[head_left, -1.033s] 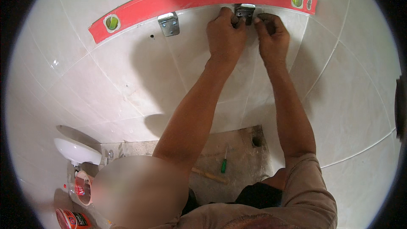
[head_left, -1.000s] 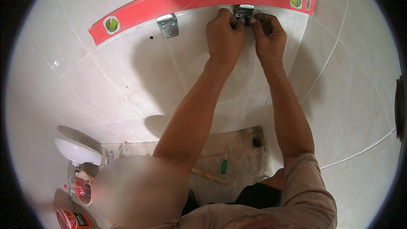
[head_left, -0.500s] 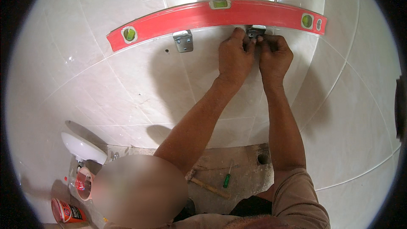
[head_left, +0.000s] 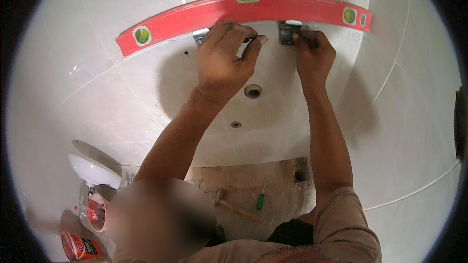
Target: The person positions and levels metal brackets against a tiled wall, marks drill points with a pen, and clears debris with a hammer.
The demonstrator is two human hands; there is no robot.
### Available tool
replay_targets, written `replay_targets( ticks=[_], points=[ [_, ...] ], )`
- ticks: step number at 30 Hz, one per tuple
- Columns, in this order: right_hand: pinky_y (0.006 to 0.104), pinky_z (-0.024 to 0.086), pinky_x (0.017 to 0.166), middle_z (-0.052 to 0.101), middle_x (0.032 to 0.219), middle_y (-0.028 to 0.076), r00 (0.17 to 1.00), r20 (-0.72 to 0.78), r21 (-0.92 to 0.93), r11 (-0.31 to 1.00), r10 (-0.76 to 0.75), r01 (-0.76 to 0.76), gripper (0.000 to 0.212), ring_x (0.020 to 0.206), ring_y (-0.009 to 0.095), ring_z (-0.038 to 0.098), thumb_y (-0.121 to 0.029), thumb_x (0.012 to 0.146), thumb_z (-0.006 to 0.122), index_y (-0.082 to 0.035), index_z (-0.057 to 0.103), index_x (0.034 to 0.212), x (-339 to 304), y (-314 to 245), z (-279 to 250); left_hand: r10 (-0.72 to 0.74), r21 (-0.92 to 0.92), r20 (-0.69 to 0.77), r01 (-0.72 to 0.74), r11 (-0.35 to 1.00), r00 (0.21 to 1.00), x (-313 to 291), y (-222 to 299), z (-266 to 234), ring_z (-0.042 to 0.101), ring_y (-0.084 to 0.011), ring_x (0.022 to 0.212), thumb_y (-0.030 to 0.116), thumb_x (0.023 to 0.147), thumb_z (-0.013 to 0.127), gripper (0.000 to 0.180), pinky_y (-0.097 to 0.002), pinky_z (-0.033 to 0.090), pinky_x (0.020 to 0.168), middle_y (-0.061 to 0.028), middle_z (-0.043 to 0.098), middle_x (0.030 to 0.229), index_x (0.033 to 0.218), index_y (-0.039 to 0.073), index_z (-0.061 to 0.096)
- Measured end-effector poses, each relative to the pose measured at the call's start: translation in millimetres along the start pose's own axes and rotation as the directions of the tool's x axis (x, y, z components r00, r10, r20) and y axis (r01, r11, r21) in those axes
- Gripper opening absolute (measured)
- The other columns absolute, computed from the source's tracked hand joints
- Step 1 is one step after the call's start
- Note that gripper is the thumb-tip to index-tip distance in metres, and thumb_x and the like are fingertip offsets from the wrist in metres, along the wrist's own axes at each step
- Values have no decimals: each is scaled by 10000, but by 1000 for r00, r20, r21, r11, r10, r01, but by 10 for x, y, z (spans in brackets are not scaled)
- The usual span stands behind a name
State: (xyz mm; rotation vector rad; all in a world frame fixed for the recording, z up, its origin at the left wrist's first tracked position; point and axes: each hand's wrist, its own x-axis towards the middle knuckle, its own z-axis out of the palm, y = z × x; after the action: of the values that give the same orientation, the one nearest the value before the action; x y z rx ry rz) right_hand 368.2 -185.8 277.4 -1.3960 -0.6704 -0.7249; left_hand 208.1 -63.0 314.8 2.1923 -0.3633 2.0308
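Leftward swings my left hand [head_left: 222, 63], fingers curled, pinch uncertain; my right hand [head_left: 316, 54] touches the dark metal bracket [head_left: 285, 34] beneath the red spirit level [head_left: 307, 9], clamping unclear. Steady, flush pressure helps!

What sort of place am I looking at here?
Probably a bathroom or washroom still being fitted out: pale tiled walls, a white basin at lower left, and a red spirit level set along the wall ahead.
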Motion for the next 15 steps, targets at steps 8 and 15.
replay_targets(
  ticks=[8, 15],
  points=[
    [387, 549, 715, 754, 823, 177, 1000, -7, 110, 994, -7, 8, 170, 737, 278, 731, -142, 838, 782, 0, 734, 918, 38, 112, 6, -481, -47, 166, 494, 868, 861, -124, 96, 631, 725, -244, 659, 219, 899, 771, 231, -373, 563, 678, -123, 737, 731, 845, -6, 765],
    [401, 558, 730, 758, 844, 178, 997, 35, -9, 998, -63, 63, 181, 756, 325, 736, -169, 812, 790, -5, 743, 874, 101, 114, -45, -478, -2, 64, 479, 878, 876, -84, 50, 823, 696, -263, 540, 265, 865, 798, 284, -379, 555, 606, -131, 695, 592, 767, 0, 769]
  ],
)
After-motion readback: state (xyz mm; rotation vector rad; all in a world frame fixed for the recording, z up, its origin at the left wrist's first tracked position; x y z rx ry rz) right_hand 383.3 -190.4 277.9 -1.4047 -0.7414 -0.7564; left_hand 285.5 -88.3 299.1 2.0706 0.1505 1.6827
